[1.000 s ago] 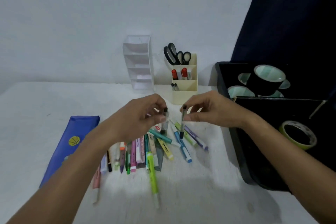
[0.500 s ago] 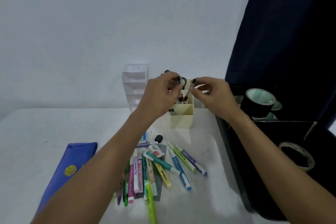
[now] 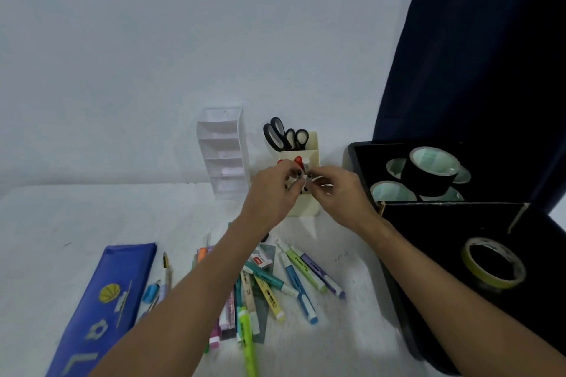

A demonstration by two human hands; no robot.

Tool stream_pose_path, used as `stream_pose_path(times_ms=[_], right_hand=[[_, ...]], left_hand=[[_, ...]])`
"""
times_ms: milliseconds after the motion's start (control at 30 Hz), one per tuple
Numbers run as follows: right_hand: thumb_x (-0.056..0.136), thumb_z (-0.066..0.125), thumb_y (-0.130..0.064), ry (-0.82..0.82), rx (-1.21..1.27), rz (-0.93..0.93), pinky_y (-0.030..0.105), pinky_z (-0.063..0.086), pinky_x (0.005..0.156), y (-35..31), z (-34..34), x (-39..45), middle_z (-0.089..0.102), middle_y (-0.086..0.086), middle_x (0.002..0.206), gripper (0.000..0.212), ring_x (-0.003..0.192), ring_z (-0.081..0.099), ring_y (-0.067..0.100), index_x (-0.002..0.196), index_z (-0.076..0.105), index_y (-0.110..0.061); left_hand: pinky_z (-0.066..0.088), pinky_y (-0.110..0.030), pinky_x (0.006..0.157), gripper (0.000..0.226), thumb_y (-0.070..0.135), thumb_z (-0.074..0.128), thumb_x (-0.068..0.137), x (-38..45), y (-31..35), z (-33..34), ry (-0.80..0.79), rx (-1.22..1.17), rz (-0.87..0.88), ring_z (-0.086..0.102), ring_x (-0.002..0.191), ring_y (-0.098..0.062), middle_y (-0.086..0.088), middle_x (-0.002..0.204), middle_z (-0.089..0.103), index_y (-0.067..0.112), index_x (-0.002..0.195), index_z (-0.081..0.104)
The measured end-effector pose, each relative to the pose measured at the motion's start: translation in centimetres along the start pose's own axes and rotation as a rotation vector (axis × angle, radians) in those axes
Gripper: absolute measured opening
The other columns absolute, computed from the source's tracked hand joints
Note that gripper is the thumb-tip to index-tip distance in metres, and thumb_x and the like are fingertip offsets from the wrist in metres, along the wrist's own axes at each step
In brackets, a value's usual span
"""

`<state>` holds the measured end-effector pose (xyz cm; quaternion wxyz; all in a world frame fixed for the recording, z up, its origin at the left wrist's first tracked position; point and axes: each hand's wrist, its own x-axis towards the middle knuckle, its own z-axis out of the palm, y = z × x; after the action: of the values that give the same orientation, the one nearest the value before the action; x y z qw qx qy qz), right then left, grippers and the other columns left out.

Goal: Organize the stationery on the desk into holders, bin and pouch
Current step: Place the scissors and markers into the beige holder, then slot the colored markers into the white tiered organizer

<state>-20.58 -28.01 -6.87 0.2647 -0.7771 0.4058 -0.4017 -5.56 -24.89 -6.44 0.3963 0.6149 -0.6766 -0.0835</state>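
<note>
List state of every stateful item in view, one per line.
left hand: at cream holder, pinching a small dark-tipped pen
right hand: at cream holder, fingers closed, contents unclear
cream holder: upright, holds scissors and pens
scissors: handles up, blades in holder
white tiered holder: upright, looks empty
blue pouch: flat, seems closed
highlighters: loose on desk
black bin: holds tape rolls

Pale blank wall behind, dark navy curtain hanging at the right.
</note>
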Motion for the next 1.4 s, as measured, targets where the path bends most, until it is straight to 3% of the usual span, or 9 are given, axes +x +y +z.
stream_pose_path(times_ms=[267,367,533,667,833,967,1167,1300,1400], right_hand=[[0.088,0.064,-0.006,-0.036,-0.064,0.080,0.022,0.052,0.085,0.2,0.9,-0.4,0.069,0.011,0.106,0.026,0.089,0.064,0.015,0.113,0.068,-0.003],[0.087,0.064,-0.005,-0.070,-0.070,0.117,0.008,0.047,0.079,0.5,1.2,-0.4,0.070,0.007,0.105,0.028,0.087,0.062,0.008,0.115,0.067,-0.005],[0.080,0.069,0.000,-0.171,0.054,0.231,0.028,0.054,0.091,1.4,1.5,-0.4,0.063,0.006,0.118,0.057,0.098,0.065,0.016,0.133,0.054,-0.014],[0.078,0.069,0.003,-0.099,0.073,0.200,0.026,0.058,0.078,0.7,1.4,-0.5,0.060,0.003,0.113,0.063,0.090,0.068,0.020,0.135,0.052,-0.019],[0.079,0.069,0.001,-0.004,-0.013,0.056,0.012,0.054,0.068,-2.2,1.3,-0.7,0.058,-0.003,0.111,0.052,0.075,0.064,0.012,0.127,0.058,-0.015],[0.083,0.070,-0.013,-0.250,-0.079,-0.077,0.007,0.050,0.066,-5.2,3.4,-1.0,0.063,-0.005,0.104,0.034,0.075,0.061,0.005,0.116,0.065,-0.015],[0.086,0.068,-0.017,-0.629,-0.153,-0.288,0.009,0.044,0.070,-8.0,9.0,-1.6,0.069,0.001,0.105,0.025,0.075,0.056,0.006,0.111,0.069,-0.012],[0.085,0.067,-0.013,-0.913,-0.237,-0.402,0.018,0.042,0.084,-8.5,13.4,-2.9,0.065,0.005,0.116,0.030,0.097,0.058,0.011,0.115,0.068,-0.013],[0.087,0.057,-0.002,-1.046,-0.415,-0.515,0.034,0.041,0.103,-8.3,16.0,-3.8,0.055,0.006,0.134,0.043,0.122,0.050,0.022,0.129,0.058,-0.014]], left_hand=[[0.050,-0.024,0.077,0.017,0.021,0.068,0.085,-0.9,-1.6,1.0,-0.028,0.050,0.008,0.060,0.083,-0.013,-0.001,0.096,0.067,0.014,0.101,0.067],[0.048,-0.023,0.079,0.021,0.022,0.067,0.085,-1.1,-2.1,1.2,-0.050,0.073,-0.006,0.060,0.087,-0.014,-0.003,0.100,0.065,0.015,0.105,0.066],[0.046,-0.030,0.093,0.049,0.019,0.065,0.084,-1.6,-2.5,1.3,-0.143,0.156,-0.050,0.056,0.108,-0.020,-0.005,0.122,0.057,0.018,0.132,0.052],[0.040,-0.024,0.096,0.062,0.016,0.064,0.083,-2.5,-2.4,-0.3,-0.095,0.101,-0.032,0.052,0.115,-0.020,-0.006,0.129,0.052,0.017,0.141,0.041],[0.033,-0.018,0.095,0.054,0.016,0.062,0.086,-4.4,-3.0,-5.7,-0.007,0.086,-0.134,0.051,0.115,-0.016,-0.004,0.131,0.052,0.017,0.138,0.046],[0.039,-0.019,0.082,0.041,0.019,0.063,0.088,-7.2,-5.0,-10.7,0.031,0.163,-0.314,0.059,0.090,-0.013,-0.002,0.117,0.060,0.020,0.128,0.056],[0.039,-0.020,0.072,0.024,0.019,0.060,0.089,-12.2,-7.7,-14.9,-0.085,0.305,-0.610,0.058,0.077,-0.013,0.000,0.101,0.067,0.017,0.113,0.065],[0.039,-0.018,0.060,0.008,0.022,0.061,0.088,-15.4,-8.8,-14.8,-0.251,0.370,-0.718,0.056,0.068,-0.010,0.003,0.079,0.066,0.017,0.087,0.067],[0.032,-0.022,0.049,0.034,0.028,0.066,0.084,-17.6,-9.8,-13.4,-0.352,0.364,-0.787,0.048,0.052,-0.016,-0.004,0.057,0.050,0.013,0.056,0.053]])
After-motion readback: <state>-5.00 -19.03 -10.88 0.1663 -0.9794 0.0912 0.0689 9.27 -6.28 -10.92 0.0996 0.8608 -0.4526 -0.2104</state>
